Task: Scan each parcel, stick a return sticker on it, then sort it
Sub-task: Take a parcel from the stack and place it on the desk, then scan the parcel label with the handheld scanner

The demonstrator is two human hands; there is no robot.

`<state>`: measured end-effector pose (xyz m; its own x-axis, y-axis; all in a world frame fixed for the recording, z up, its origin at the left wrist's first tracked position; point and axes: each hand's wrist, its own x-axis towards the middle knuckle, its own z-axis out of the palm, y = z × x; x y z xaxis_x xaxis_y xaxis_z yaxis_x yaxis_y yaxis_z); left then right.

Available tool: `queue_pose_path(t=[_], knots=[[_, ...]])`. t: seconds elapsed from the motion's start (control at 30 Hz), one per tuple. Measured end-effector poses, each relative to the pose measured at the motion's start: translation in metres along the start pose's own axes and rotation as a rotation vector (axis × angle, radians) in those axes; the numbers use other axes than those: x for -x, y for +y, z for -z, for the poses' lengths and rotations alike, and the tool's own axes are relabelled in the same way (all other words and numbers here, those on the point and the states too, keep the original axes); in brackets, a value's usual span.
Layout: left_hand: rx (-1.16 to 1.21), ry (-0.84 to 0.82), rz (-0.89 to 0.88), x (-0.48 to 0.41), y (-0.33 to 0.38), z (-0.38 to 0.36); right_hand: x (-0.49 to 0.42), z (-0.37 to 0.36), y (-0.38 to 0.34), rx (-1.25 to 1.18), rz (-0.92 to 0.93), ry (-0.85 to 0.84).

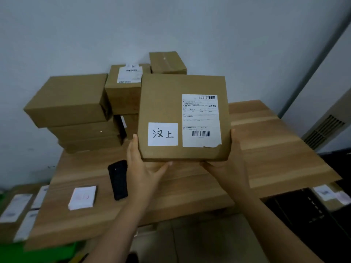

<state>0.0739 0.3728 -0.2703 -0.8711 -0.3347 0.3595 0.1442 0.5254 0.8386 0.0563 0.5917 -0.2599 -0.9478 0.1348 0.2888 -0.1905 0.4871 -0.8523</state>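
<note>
Left hand (141, 168), right hand (230, 164) hold parcel (171, 105), labelled face toward camera, upright.

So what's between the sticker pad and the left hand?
A black handheld scanner, lying on the wooden table between the sticker pad and the left hand that grips the parcel, as the head view shows.
</note>
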Motion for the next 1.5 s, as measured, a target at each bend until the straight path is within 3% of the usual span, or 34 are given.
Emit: queue_pose_path(t=[0.4,0.77,0.9,1.07,1.33,1.5], knots=[[-0.13,-0.087,0.275,0.073,-0.085,-0.035,0.04,-0.043,0.102,0.101,-0.243,-0.273],[-0.205,-0.167,0.315,0.083,-0.123,-0.046,0.046,-0.061,0.127,0.172,-0.321,-0.375],[-0.249,-0.234,0.289,0.08,-0.12,-0.031,0.042,-0.055,0.117,0.262,-0.278,-0.428],[-0.374,-0.239,0.115,0.068,-0.101,0.004,0.031,-0.053,0.08,0.465,-0.079,-0.44],[-0.618,-0.133,-0.094,0.011,-0.093,0.072,0.012,-0.11,-0.001,0.377,0.178,-0.504],[-0.673,-0.11,-0.083,-0.014,-0.112,0.103,0.009,-0.164,-0.031,0.324,0.219,-0.541]])
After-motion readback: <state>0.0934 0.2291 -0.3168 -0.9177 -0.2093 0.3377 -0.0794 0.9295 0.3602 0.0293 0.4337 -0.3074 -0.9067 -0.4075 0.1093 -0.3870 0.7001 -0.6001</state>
